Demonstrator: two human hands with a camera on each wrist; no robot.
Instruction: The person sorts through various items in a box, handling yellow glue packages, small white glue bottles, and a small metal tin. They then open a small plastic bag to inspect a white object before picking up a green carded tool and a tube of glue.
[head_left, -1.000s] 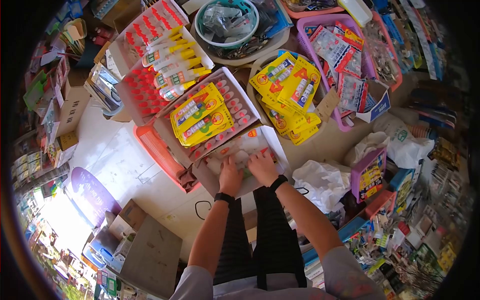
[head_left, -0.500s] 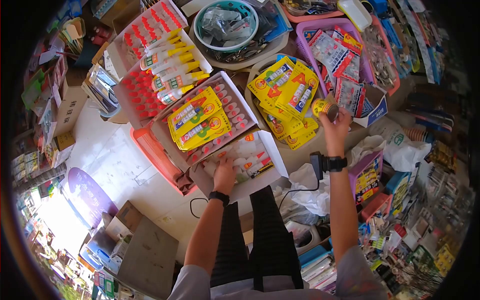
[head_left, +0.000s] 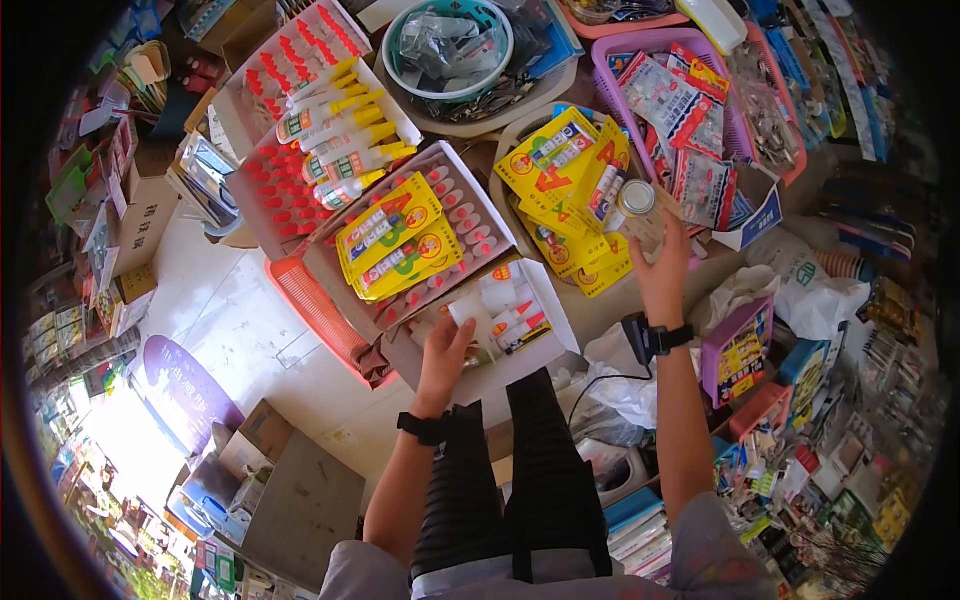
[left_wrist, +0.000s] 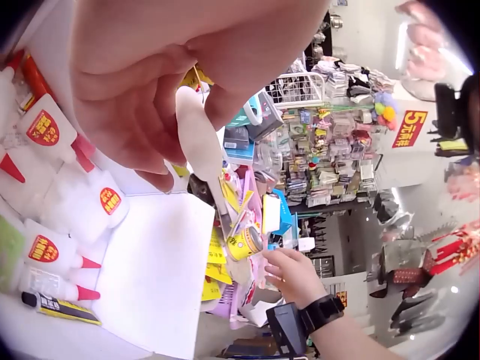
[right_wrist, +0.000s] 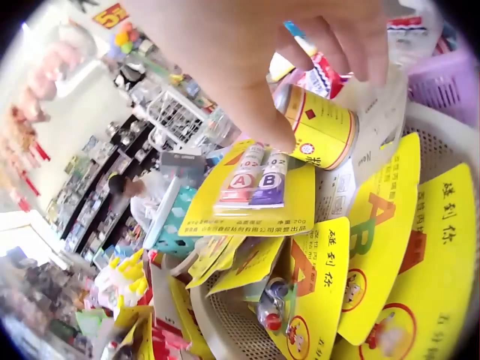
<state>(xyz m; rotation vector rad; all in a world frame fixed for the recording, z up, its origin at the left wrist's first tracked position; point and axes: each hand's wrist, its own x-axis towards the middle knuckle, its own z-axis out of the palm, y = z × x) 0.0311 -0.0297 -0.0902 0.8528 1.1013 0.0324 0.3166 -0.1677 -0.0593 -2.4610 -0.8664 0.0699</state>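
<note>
My left hand (head_left: 445, 358) grips a white glue bottle (left_wrist: 199, 133) above an open carton (head_left: 556, 318). White glue bottles (left_wrist: 45, 129) with red tips lie inside that carton, beside a black-and-yellow tube (left_wrist: 64, 308). At the right, my right hand (head_left: 662, 268) has its fingers spread around the near side of a small yellow can (right_wrist: 321, 127); in the left wrist view a gap shows between fingers and can. The can stands, metal lid up, at the edge of a basket (right_wrist: 427, 124) of yellow glue cards (right_wrist: 311, 300).
Behind the carton, another box holds upright bottles (head_left: 465, 212) topped by yellow packs (head_left: 400, 235). A purple basket (head_left: 612, 70) of packets and a teal basket (head_left: 398, 65) stand farther back. A white plastic bag (head_left: 625, 365) and an orange basket (head_left: 310, 310) flank the carton.
Both hands were in the carton; my right hand then carried the can right and let go of it at the card basket's edge. The left hand has lifted a white glue bottle.
</note>
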